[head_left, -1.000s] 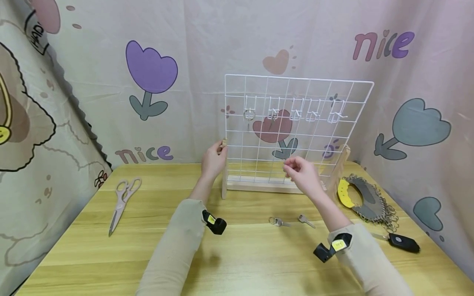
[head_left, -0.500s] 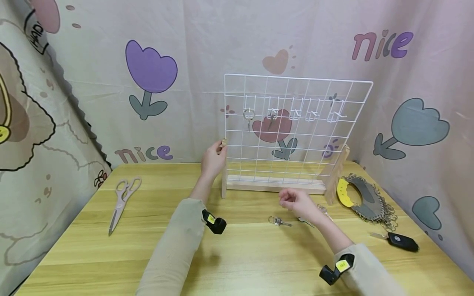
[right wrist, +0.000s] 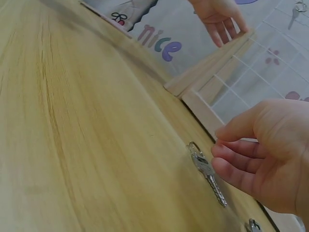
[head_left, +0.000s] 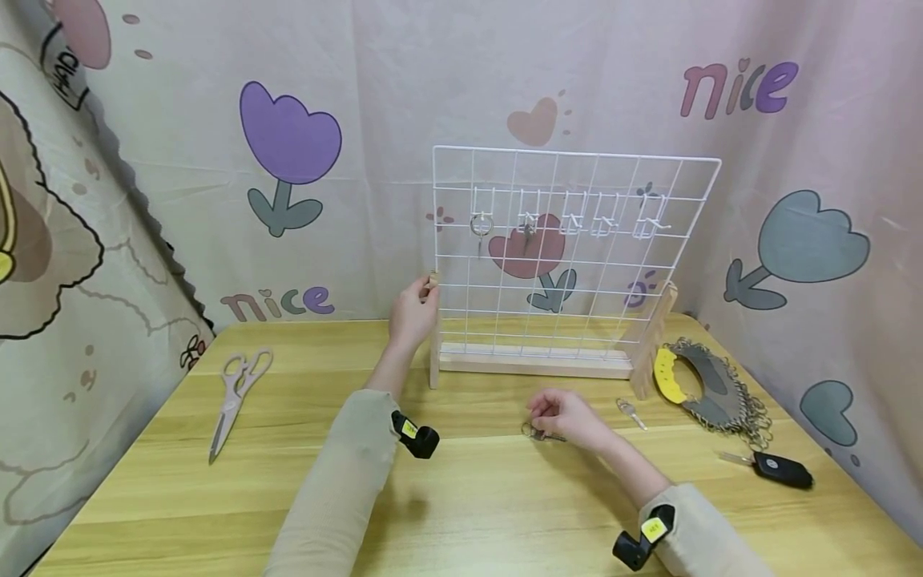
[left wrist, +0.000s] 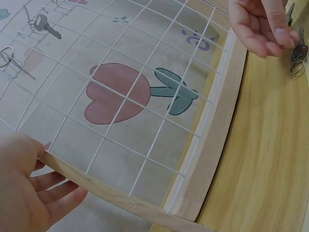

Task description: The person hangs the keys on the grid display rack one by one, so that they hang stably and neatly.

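Observation:
My left hand [head_left: 413,312] grips the top of the wooden side post [left wrist: 116,195] of a white wire grid stand [head_left: 570,286]. My right hand [head_left: 566,417] is low over the table, fingers loosely bent. Its fingertips are right beside a silver key with a ring [right wrist: 207,171] lying flat on the wood, and nothing shows between them. Another key [right wrist: 253,225] lies partly in view at the lower edge of the right wrist view. On the grid's hooks hang a ringed key [head_left: 481,226] at the left and a second key [left wrist: 47,26] beside it.
Right of my hand lies a ringed key [head_left: 631,413]. Farther right are a black car key [head_left: 782,470] and a grey and yellow ring-shaped piece [head_left: 721,401] edged with chain. Scissors [head_left: 234,393] lie at the left. White hooks [head_left: 602,227] line the grid.
My right hand has come down from in front of the grid to the tabletop and a little left, over the ringed key. My left hand stays on the post.

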A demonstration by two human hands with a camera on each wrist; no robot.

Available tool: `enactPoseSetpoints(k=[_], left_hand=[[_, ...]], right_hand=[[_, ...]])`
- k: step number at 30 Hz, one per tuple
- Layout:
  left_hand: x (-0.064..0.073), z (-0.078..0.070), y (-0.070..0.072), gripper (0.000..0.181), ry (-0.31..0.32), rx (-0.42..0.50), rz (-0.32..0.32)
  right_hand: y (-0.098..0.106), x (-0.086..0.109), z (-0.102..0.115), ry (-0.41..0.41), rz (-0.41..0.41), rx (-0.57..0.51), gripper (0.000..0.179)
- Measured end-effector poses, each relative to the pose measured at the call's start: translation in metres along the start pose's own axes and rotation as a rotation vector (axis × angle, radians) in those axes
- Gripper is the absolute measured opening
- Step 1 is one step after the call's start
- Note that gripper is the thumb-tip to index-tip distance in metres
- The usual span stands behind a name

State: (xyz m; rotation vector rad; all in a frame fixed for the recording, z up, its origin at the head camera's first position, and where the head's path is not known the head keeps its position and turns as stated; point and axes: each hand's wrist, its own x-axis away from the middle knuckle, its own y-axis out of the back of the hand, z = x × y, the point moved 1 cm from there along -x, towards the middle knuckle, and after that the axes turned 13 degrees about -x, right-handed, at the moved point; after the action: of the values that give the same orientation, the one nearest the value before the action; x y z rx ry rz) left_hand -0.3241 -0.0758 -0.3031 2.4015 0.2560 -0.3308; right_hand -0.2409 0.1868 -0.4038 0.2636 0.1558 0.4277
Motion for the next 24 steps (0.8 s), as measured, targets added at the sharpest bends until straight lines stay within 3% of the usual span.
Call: enactPoseSetpoints(k=[7,16,24], left_hand=[[-0.0006,0.0003,-0.0002,0.044,-0.002,-0.004,0.003],[-0.0037,0.0018,-0.0014,0.044,0.012,0.004,0.01],[-0.0034,0.0024,-0.0014,0.045,0.026,0.011,0.016]], right_hand=[[-0.0046,-0.0022,-0.0042,-0.009,-0.001,0.012,0.019],[-0.0079,-0.0039,-0.008,0.003,0.018,0.137,0.015],[-0.0061,-0.0057,-0.0065,0.03,0.098,0.227,0.017]])
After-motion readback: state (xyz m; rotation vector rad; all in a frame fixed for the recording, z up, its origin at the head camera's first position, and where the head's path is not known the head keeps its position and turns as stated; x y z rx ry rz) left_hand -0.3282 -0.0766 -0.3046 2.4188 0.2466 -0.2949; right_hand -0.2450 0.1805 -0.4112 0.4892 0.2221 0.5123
